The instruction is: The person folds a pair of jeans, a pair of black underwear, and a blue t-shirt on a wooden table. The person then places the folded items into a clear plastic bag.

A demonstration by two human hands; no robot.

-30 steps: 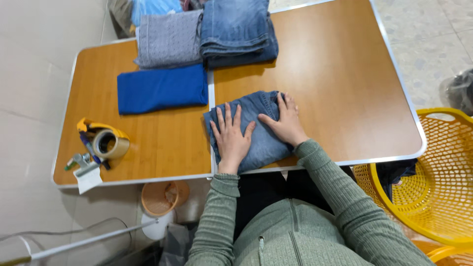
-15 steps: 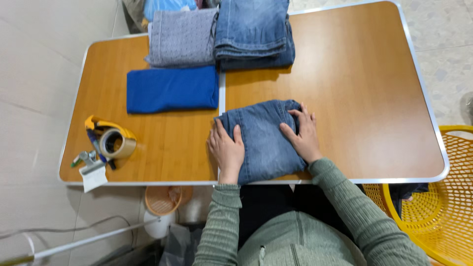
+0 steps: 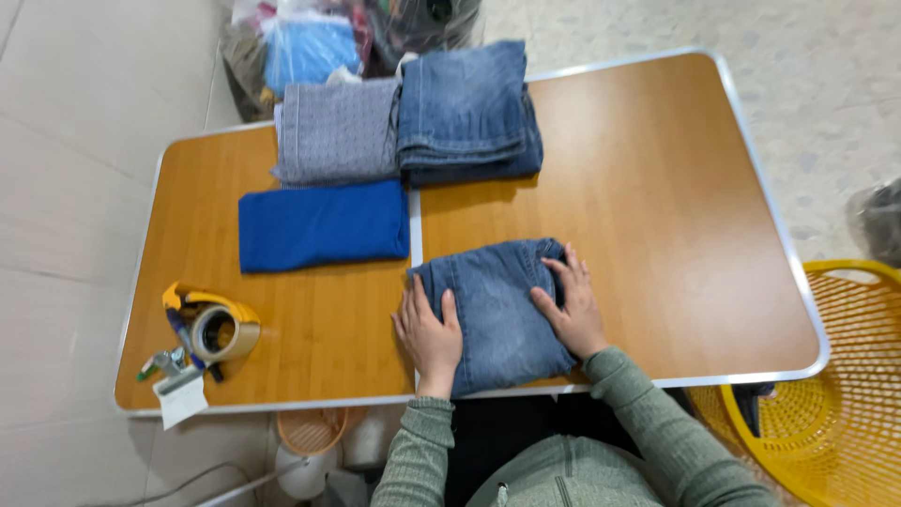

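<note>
A folded pair of blue jeans [image 3: 496,305] lies at the near edge of the wooden folding table [image 3: 657,207]. My left hand [image 3: 430,330] rests flat on the jeans' left side, fingers apart. My right hand [image 3: 569,305] presses on the right side, fingers curled over the fold. Neither hand lifts the cloth. Farther back lie a folded bright blue garment [image 3: 322,223], a folded grey garment [image 3: 340,129] and a stack of folded jeans [image 3: 467,110].
A yellow tape dispenser [image 3: 214,324] with pens and a small white card [image 3: 180,401] sits at the table's near left corner. A yellow plastic basket [image 3: 835,394] stands on the floor to the right. Bags of clothes [image 3: 310,42] lie behind the table.
My hands slid apart from the middle of the folded jeans to its left and right sides. The camera view shifted, so the table sits lower and more central.
</note>
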